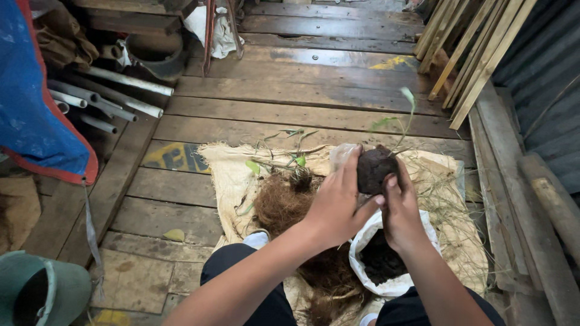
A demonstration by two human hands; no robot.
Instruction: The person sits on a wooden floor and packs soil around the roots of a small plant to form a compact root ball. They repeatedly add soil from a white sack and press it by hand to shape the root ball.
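Both my hands are raised over a burlap sack [223,175] spread on the plank floor. My left hand [335,202] and my right hand [400,208] together cup a dark ball of soil [373,169] with a thin green seedling [403,111] rising from it. A bit of clear plastic [339,154] shows behind my left fingers. Below the hands a white bag [368,238] stands open with dark soil [382,259] inside. A heap of brown coconut fibre [281,202] lies on the sack to the left, with small green seedlings [284,160] beside it.
Grey pipes [109,99] and a blue tarp [30,102] lie at the left. Wooden slats [471,54] lean against a corrugated wall at the right. A green container [42,290] sits at the lower left. My dark trouser legs [241,271] are at the bottom.
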